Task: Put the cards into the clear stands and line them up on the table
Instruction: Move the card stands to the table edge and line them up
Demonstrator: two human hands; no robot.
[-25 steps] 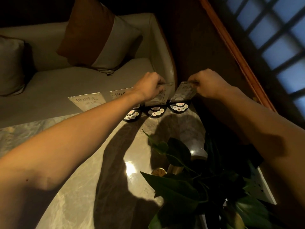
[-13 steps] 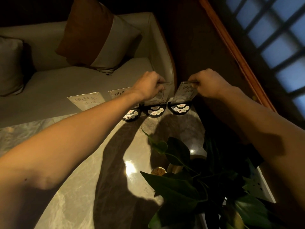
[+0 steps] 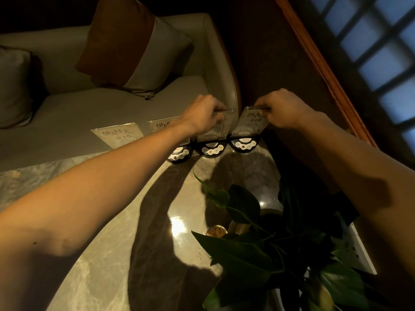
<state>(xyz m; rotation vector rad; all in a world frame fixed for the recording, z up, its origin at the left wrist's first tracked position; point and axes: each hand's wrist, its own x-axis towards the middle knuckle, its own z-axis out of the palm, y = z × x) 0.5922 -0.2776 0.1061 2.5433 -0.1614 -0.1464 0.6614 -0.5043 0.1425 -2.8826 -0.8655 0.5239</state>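
Nothing much has shifted since a moment ago: both stands sit where they were at the far edge of the table (image 3: 125, 243), and my hands keep their grip on them. My right hand (image 3: 283, 108) pinches the top edge of the right stand (image 3: 250, 122), fingers curled over it; its card reads through the clear face, and its black base (image 3: 244, 144) rests on the marble close to the far right corner. My left hand (image 3: 202, 113) pinches the top edge of the middle stand (image 3: 213, 131), whose base (image 3: 212, 150) sits just beside the right one, the two nearly touching. My left wrist crosses in front of a third stand (image 3: 160, 126), so I see only its upper left part and its base (image 3: 178, 154) below my arm. A fourth stand (image 3: 118, 135) stands further left in the same row, apart from the third; my forearm hides its base. All four lean back a little, faces toward me, along the table's far edge.

Beyond that edge runs the sofa seat (image 3: 67, 117) with a brown and grey cushion (image 3: 132, 48) against its back. Right of the table is a dark gap, then a wooden sill (image 3: 325, 68) under the window (image 3: 370, 41). Near me, plant (image 3: 258, 250) leaves crowd the table's right side, leaving open marble in the middle and to the left between my arms.
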